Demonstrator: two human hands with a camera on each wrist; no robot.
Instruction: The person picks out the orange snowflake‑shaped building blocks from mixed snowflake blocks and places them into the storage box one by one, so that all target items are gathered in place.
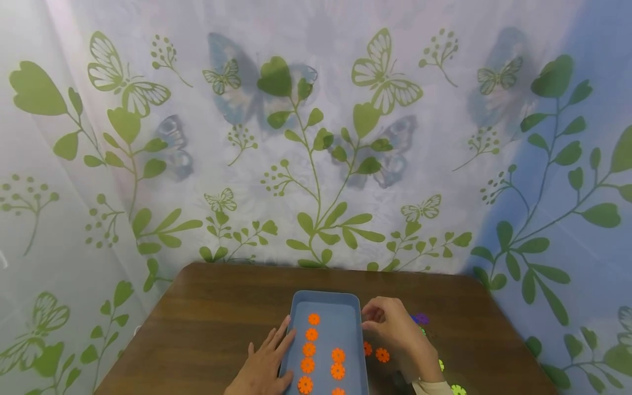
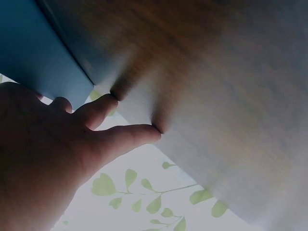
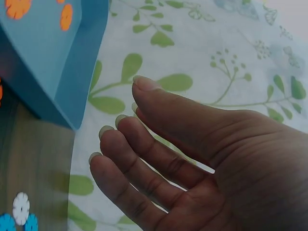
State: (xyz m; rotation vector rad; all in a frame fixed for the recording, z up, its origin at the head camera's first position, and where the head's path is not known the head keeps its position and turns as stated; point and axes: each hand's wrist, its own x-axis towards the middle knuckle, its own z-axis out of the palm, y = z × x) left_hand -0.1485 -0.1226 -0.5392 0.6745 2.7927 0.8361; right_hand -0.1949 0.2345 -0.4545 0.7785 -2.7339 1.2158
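Note:
A blue-grey rectangular tray (image 1: 348, 323) stands on the table, with orange notched flower-shaped discs (image 1: 309, 349) lying in it: a left column of several and a shorter right one. My left hand (image 1: 266, 359) rests on the tray's left side with its fingers spread; the left wrist view shows two fingertips against the wooden surface beside the tray. Just outside the tray's right rim is my right hand (image 1: 395, 326), raised, its fingers loosely bent. In the right wrist view nothing shows between thumb and fingers; the index finger is mostly hidden behind the thumb.
Two orange discs (image 1: 382, 355) lie right of the tray under my right forearm. Purple (image 1: 421, 318) and yellow-green (image 1: 458, 389) discs are farther right on the wooden table (image 1: 222, 296). White and blue discs (image 3: 21, 209) show in the right wrist view. A leaf-and-butterfly curtain (image 1: 316, 164) hangs behind.

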